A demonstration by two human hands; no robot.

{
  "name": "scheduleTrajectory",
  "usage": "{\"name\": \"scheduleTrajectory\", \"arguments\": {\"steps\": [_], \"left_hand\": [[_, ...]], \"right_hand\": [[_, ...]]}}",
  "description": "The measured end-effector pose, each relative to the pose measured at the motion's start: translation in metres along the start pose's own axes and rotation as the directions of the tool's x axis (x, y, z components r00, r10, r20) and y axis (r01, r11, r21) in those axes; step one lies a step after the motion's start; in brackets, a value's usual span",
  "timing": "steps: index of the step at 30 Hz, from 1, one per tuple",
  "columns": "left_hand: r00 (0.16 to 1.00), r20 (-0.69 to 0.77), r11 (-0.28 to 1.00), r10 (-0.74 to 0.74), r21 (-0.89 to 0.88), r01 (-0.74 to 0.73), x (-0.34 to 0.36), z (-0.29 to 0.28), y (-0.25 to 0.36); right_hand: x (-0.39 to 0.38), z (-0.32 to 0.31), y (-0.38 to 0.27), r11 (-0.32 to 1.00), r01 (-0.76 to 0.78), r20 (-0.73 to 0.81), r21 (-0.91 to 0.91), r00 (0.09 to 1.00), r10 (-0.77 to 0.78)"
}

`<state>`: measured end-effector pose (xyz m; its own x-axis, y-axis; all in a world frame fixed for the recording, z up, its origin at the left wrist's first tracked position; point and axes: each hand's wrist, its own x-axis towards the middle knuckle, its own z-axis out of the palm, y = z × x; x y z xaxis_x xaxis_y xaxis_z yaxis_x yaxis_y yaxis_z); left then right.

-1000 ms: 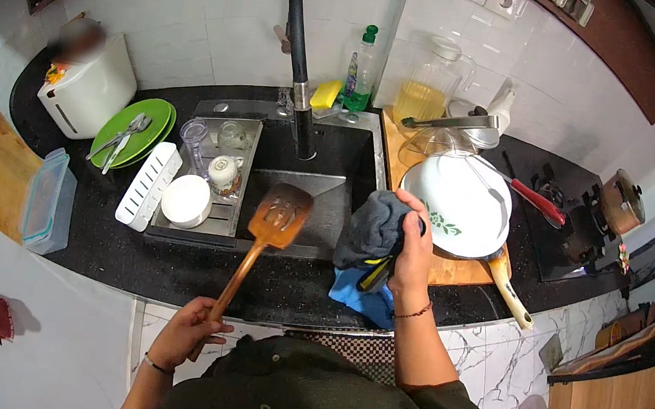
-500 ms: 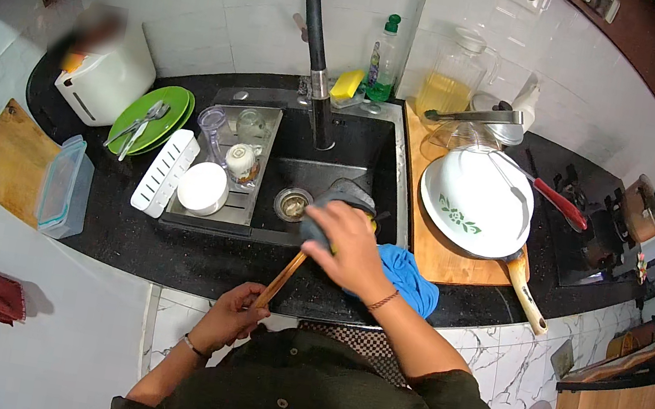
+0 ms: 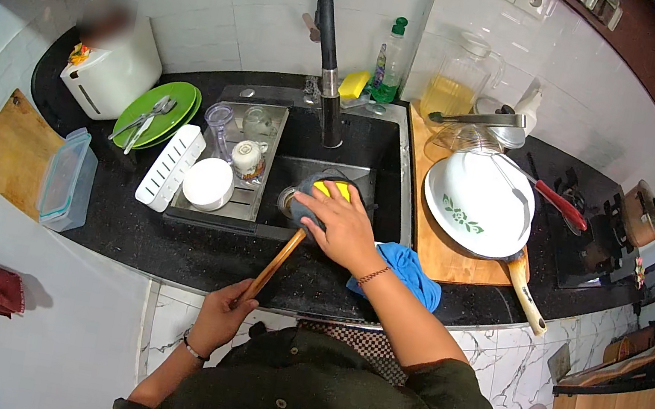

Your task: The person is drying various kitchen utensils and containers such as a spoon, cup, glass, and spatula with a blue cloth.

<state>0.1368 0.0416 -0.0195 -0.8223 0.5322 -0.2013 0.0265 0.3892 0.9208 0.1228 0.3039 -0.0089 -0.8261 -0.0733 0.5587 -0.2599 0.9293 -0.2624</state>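
My left hand (image 3: pixel 223 314) grips the end of a long wooden spatula handle (image 3: pixel 277 259) that reaches up over the sink (image 3: pixel 372 147). My right hand (image 3: pixel 339 225) presses a yellow sponge (image 3: pixel 333 191) and a dark cloth against the spatula's head, which is hidden under them. A blue cloth (image 3: pixel 407 272) lies on the black counter by my right wrist. The black tap (image 3: pixel 327 41) arches over the basin.
A rack (image 3: pixel 268 118) in the sink's left half holds glasses, a cup and a white bowl (image 3: pixel 208 183). On the left are a green plate with cutlery (image 3: pixel 156 113), a white tray (image 3: pixel 169 166) and a plastic box (image 3: pixel 65 178). A white patterned bowl (image 3: pixel 479 201) rests on a cutting board (image 3: pixel 440 254).
My right hand left the cloths near the white bowl and moved left into the sink, now holding a sponge on the spatula's head. The spatula stayed in my left hand.
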Motion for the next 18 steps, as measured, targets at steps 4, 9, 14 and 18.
{"name": "scheduleTrajectory", "arguments": {"steps": [4, 9, 14, 18], "left_hand": [[1.0, -0.004, 0.999, -0.005, -0.047, 0.005, -0.005, 0.001, 0.005], [1.0, 0.016, 0.999, -0.015, 0.052, 0.014, -0.007, 0.002, -0.001], [0.993, 0.102, 0.995, -0.062, -0.066, 0.069, -0.015, 0.005, -0.016], [0.968, 0.193, 0.88, -0.162, -0.416, 0.23, -0.019, -0.006, 0.006]], "right_hand": [[0.001, 0.003, 0.009, 0.997, -0.075, -0.015, -0.012, 0.997, 0.075], [0.002, 0.005, 0.021, 0.981, -0.196, -0.117, 0.004, 0.974, 0.195], [-0.005, -0.008, 0.059, 0.87, -0.485, -0.137, 0.081, 0.86, 0.492], [-0.013, -0.03, 0.069, 0.59, -0.573, -0.103, 0.569, 0.662, 0.742]]}}
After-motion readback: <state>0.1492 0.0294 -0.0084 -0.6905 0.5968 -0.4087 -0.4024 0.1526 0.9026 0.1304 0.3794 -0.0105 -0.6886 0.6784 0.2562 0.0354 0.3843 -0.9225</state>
